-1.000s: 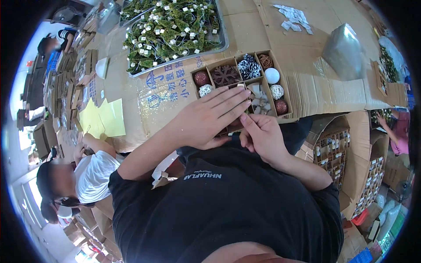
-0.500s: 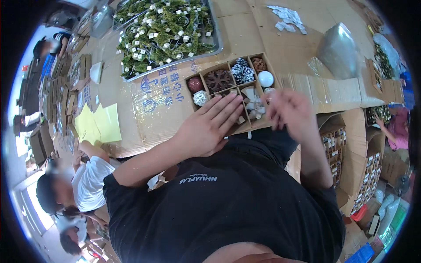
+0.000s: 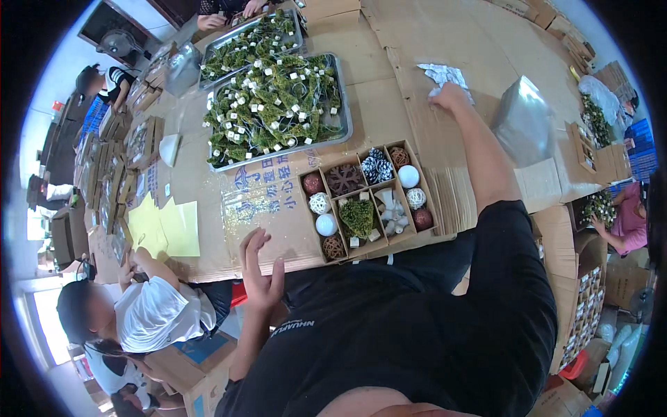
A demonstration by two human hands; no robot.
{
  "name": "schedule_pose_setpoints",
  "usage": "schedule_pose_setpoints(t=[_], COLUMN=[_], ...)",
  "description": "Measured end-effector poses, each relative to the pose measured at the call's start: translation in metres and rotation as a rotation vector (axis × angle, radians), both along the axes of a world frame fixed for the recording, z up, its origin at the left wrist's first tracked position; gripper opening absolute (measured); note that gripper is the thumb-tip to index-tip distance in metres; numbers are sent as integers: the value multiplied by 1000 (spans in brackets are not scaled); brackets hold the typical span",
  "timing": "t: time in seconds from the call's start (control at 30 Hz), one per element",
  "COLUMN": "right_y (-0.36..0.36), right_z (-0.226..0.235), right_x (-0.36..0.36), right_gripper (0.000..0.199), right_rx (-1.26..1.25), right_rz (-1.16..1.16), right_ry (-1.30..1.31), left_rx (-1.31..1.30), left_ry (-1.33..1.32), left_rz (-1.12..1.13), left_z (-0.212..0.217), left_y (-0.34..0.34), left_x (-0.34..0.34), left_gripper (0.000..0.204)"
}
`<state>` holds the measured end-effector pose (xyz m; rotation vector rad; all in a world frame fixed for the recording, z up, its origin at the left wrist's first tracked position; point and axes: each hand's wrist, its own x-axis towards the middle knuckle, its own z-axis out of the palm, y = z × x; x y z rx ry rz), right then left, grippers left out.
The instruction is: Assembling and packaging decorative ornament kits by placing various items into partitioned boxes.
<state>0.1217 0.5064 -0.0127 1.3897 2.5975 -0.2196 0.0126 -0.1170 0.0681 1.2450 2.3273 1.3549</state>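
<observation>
Your right hand [image 3: 448, 97] covers part of the white packets [image 3: 438, 73], so its grip can't be read. The far tray [image 3: 253, 38] runs past the top edge.

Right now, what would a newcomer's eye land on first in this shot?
Probably the big metal tray heaped with green sprigs and small white cubes, at the far middle of the cardboard-covered table. Next, the divided box of ornaments near the table's edge. The right hand stretches far out to white packets, while the left hand hovers open.

Single head-worn fisheye view, looking steeply down over the torso; cardboard-covered table [image 3: 417, 76] fills the upper frame.
</observation>
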Motion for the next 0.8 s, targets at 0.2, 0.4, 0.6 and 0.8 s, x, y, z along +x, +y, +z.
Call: schedule_pose_setpoints(t=[0.2, 0.4, 0.6, 0.8], right_y=[7, 18, -27, -210], right_z=[-10, 5, 48, 164], right_x=[-10, 12, 44, 65], right_gripper=[39, 28, 32, 16], right_rx=[80, 212, 62, -318], right_rz=[-83, 122, -31, 243], right_ry=[95, 99, 526, 998], left_rx=[-51, -105, -27, -45], left_ry=[144, 67, 64, 559], left_rz=[1, -94, -160, -265], left_z=[5, 5, 8, 40], left_y=[1, 19, 47, 68], left_x=[-1, 2, -1, 1], left_gripper=[44, 40, 36, 43])
